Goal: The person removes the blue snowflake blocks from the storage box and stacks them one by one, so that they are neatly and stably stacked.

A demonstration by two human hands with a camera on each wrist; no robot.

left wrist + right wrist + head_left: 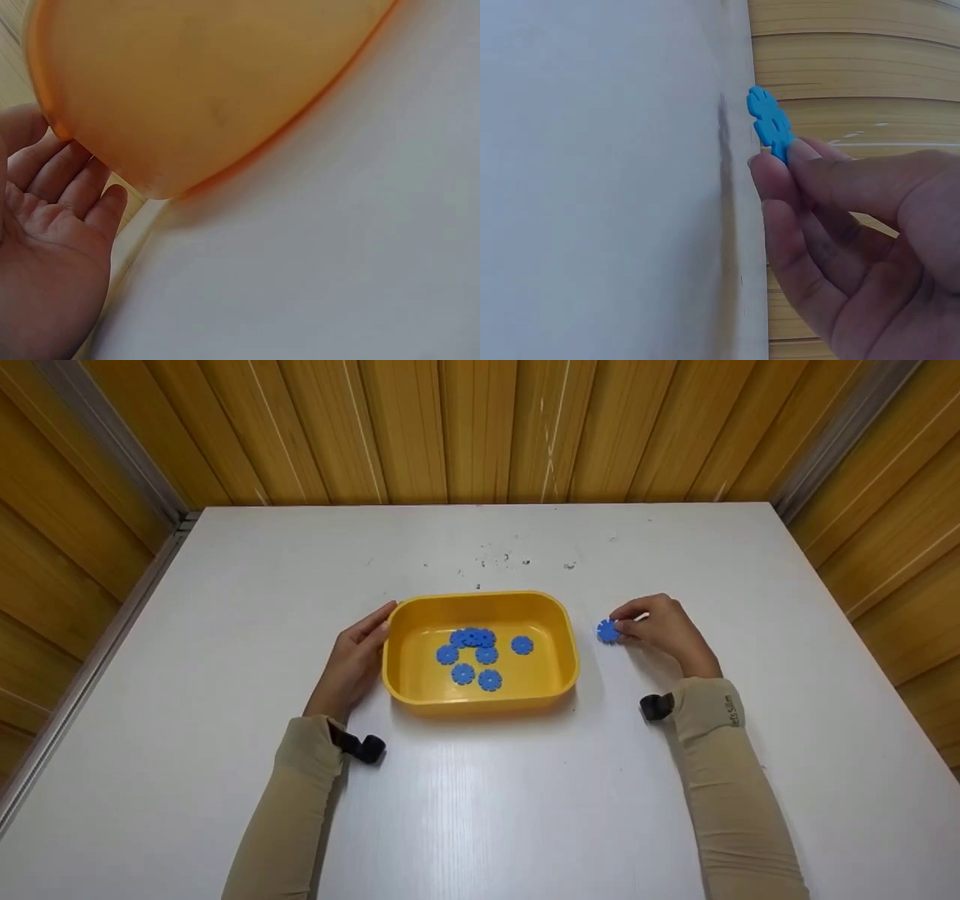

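Observation:
A yellow plastic tub [480, 705] sits on the white table, holding several flat blue notched building discs [490, 680]. Some of the discs overlap near its far wall. At the tub's left end, my left hand [352, 664] grips the side; in the left wrist view its thumb is at the rim and the other fingers [75, 180] lie against the tub's outside. To the right of the tub, my right hand [664, 630] pinches one blue notched disc [771, 124] by its edge between thumb and fingertips. That disc is held up on its edge, apart from the tub.
The white table [480, 810] spreads around the tub, with small dark marks [506, 559] beyond it. Yellow wood-like panels [480, 431] stand behind the table's far edge and at both sides. A black wrist camera [367, 748] sits at the left cuff, another camera [655, 707] at the right.

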